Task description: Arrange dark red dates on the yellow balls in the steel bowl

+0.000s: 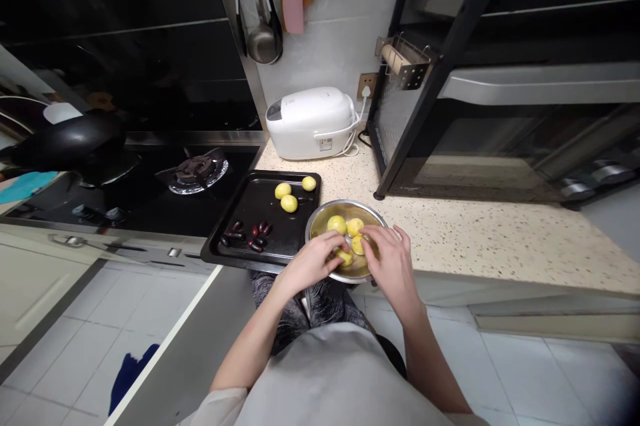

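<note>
A metal bowl (315, 225) at the counter's front edge holds several lemons. My left hand (316, 257) reaches over its near left rim, fingers curled round a lemon (344, 258) low in the bowl. From the right, my right hand (391, 259) reaches in, thumb and fingertips closed on another lemon (357, 245). Two more lemons, a left one (337, 225) and a right one (355, 227), lie behind them. Left of the bowl is a black baking tray (255, 203) with three lemons (289, 203) and several small, dark red, grape-like fruits (256, 237).
A white rice cooker (317, 121) stands against the wall, plugged into a socket (367, 86). On the right is a black oven (500, 153) in a rack. A gas hob (195, 169) with a black wok (75, 139) is left. Below the tray, a drawer (200, 333) stands open.
</note>
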The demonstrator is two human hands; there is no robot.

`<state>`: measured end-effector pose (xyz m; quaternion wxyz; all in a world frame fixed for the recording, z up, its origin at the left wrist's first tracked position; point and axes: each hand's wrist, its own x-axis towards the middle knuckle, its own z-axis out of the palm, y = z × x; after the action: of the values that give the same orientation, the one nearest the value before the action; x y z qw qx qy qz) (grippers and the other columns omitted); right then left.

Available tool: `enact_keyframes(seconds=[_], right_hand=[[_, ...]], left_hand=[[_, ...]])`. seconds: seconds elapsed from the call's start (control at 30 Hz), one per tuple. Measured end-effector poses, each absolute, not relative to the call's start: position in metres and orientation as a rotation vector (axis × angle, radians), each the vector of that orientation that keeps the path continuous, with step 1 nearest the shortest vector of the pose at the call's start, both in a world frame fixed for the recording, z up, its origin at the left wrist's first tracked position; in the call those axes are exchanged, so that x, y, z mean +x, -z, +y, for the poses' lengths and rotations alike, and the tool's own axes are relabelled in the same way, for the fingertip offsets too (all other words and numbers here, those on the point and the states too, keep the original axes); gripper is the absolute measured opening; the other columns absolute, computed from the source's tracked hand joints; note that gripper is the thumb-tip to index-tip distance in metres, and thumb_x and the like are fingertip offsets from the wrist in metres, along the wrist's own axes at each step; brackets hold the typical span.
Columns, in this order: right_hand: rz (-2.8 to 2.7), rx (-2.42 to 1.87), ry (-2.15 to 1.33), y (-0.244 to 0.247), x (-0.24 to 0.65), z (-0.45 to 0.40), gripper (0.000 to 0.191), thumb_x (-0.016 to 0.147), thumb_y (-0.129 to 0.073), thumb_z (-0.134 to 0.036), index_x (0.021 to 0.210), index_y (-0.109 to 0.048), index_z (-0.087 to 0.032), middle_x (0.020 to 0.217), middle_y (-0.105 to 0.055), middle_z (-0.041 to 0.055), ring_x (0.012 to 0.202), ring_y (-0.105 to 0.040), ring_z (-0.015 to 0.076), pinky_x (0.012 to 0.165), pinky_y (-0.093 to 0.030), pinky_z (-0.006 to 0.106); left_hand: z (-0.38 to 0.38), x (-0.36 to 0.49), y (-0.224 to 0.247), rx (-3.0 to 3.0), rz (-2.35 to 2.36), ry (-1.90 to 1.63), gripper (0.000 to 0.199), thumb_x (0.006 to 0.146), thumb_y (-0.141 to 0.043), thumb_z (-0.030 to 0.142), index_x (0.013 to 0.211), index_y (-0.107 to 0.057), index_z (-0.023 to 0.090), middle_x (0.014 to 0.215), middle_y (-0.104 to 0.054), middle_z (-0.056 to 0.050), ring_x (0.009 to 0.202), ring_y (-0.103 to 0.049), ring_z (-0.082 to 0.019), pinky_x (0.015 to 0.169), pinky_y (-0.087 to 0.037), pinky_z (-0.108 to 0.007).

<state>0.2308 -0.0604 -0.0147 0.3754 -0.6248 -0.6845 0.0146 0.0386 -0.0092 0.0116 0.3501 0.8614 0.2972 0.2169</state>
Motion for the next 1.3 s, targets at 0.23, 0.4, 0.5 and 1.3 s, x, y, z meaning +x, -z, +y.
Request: enact_keyframes(seconds=[0.23,0.4,0.5,1.3], right_hand=[[-1.784,-1.549,-0.062,0.013,0.232,-0.061,0.02,0.102,-0.049,-0.022,0.107,-0.068,-0.022,0.112,-0.076,0.0067,0.107,-0.068,0.0263,0.112,-0.035,0.053],[-1.89,-1.433,-0.139,0.008,0.228,-0.063,0.02,0.103,-0.05,-0.02,0.108,-0.069,-0.022,0.112,-0.077,0.0061,0.108,-0.069,0.0253,0.111,-0.04,0.053],[-1.992,-1.356,-0.207,0.004,0.223,-0.066,0.025,0.104,-0.048,-0.019,0.116,-0.07,-0.023,0.122,-0.076,0.0066,0.118,-0.067,0.0249,0.112,-0.043,0.053],[-2.158,-1.389,-0.2,0.005,0.217,-0.072,0.028,0.105,-0.04,-0.013,0.099,-0.067,-0.021,0.12,-0.073,0.0077,0.119,-0.065,0.0248,0.115,-0.042,0.053]], left_hand=[[0.009,0.019,-0.016,2.266,0.867,-0.703,0.015,0.096,-0.056,0.012,0.105,-0.066,0.02,0.11,-0.068,-0.007,0.101,-0.067,-0.021,0.092,-0.053,-0.033],[0.048,-0.007,-0.008,2.401,1.258,-0.909,0.036,0.097,-0.046,0.006,0.126,-0.062,0.02,0.134,-0.063,-0.012,0.129,-0.059,-0.026,0.113,-0.047,-0.044],[0.067,-0.019,0.003,2.509,1.433,-0.719,0.047,0.093,-0.05,0.003,0.137,-0.056,0.019,0.147,-0.056,-0.015,0.139,-0.052,-0.029,0.118,-0.044,-0.05],[0.054,-0.03,0.003,2.45,1.695,-0.8,0.034,0.088,-0.074,0.018,0.118,-0.058,0.02,0.113,-0.065,-0.009,0.107,-0.057,-0.03,0.098,-0.051,-0.047]])
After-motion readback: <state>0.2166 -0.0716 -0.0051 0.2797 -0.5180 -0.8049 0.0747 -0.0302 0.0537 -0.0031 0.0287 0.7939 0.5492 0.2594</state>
